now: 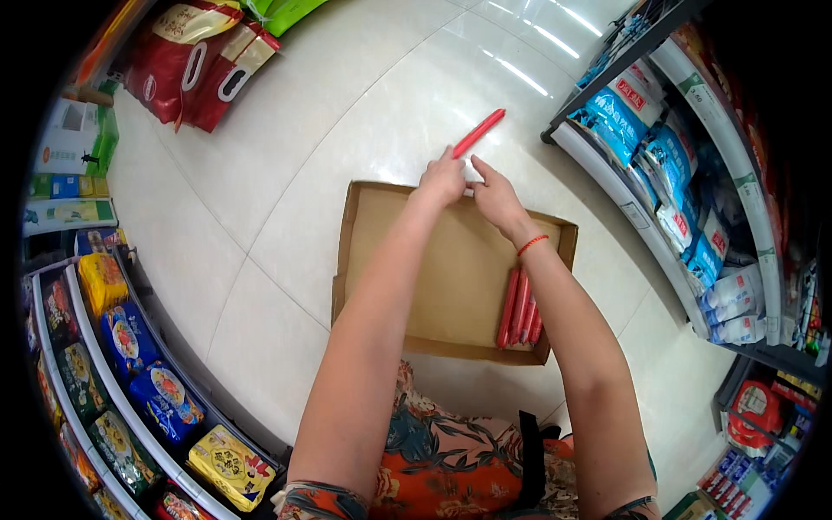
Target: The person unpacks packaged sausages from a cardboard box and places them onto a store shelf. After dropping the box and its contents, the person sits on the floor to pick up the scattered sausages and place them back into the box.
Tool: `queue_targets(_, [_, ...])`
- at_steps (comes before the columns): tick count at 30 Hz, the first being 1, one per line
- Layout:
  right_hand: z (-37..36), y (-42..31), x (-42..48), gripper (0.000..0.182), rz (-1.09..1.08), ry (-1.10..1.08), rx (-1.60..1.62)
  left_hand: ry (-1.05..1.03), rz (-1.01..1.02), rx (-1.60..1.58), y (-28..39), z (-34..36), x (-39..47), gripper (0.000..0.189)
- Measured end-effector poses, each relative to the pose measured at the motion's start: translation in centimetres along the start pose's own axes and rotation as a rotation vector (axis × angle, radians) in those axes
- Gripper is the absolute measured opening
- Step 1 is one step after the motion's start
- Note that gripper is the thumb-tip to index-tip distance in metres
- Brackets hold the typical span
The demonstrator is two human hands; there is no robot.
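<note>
My left hand [444,177] grips the near end of a slim red-wrapped stick [480,133], which looks like a packaged sausage. It points up and to the right, past the far rim of a shallow cardboard box [344,260]. Close by on the right is my right hand [495,198], its index finger stretched out and nothing visible in its grasp. The fingers of the two hands come close together; whether they touch is unclear. Several similar red sticks [520,309] lie side by side in the box's near right corner, partly covered by my right forearm.
The box rests on a pale tiled floor [273,195]. Packaged noodles [168,400] fill the shelf at left. Blue and white bags [669,156] sit on the shelf at right. Red bags with handles [188,71] stand at the far left. A lower display [747,422] is at near right.
</note>
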State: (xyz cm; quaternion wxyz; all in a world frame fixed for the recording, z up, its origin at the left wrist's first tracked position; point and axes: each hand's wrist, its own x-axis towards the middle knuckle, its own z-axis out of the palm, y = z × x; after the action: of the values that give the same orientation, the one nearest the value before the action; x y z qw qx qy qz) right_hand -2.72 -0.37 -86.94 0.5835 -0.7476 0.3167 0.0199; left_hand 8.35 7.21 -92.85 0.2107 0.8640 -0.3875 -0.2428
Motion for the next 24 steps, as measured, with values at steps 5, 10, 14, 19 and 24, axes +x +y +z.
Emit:
queue_targets(5, [0.5, 3.5, 2.1, 0.066, 0.031, -0.001, -0.031, 0.045, -0.123, -0.093, 1.6, 0.4, -1.7, 0.033])
queue_targets(10, [1.3, 4.0, 2.4, 0.071, 0.060, -0.005, -0.197, -0.143, -0.146, -0.106, 3.0, -1.3, -3.8, 0.045])
queue_targets(14, [1.2, 3.4, 2.3, 0.076, 0.148, 0.009, -0.301, -0.034, -0.240, -0.194, 3.5, -0.8, -3.5, 0.063])
queue_targets(19, [0.9, 2.6, 1.9, 0.078, 0.137, -0.044, -0.315, -0.149, -0.174, -0.443, 1.2, 0.9, -1.2, 0.069])
queue_targets(24, [1.5, 5.6, 2.9, 0.076, 0.047, -0.044, -0.197, -0.095, -0.151, -0.680, 1.2, 1.4, -1.4, 0.059])
